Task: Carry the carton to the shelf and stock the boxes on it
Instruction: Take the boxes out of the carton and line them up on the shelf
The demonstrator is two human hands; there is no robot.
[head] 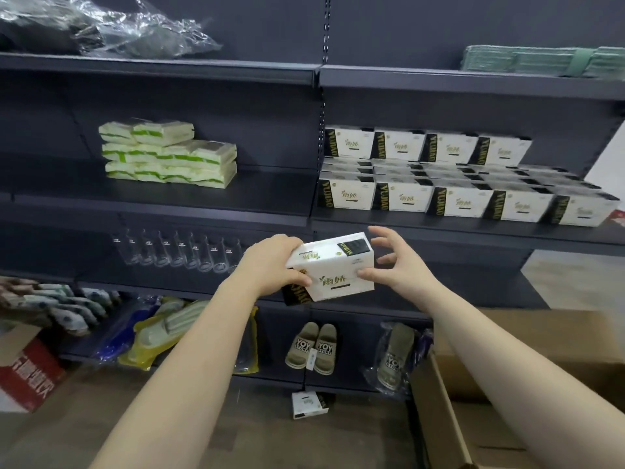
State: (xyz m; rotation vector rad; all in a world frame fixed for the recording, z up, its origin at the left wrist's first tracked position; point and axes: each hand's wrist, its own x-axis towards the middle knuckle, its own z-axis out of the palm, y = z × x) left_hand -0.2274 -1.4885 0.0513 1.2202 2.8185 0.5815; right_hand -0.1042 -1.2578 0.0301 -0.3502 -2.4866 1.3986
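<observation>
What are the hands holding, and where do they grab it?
A white box. The left hand grips its left end; the right hand hovers at its right end, fingers spread, thumb seemingly touching.

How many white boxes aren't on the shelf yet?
2. One white box is gripped by the left hand; a second box lies on the floor below the beige slippers. More may hide inside the carton.

Head view, facing shelf [439,228] (close, downward)
</observation>
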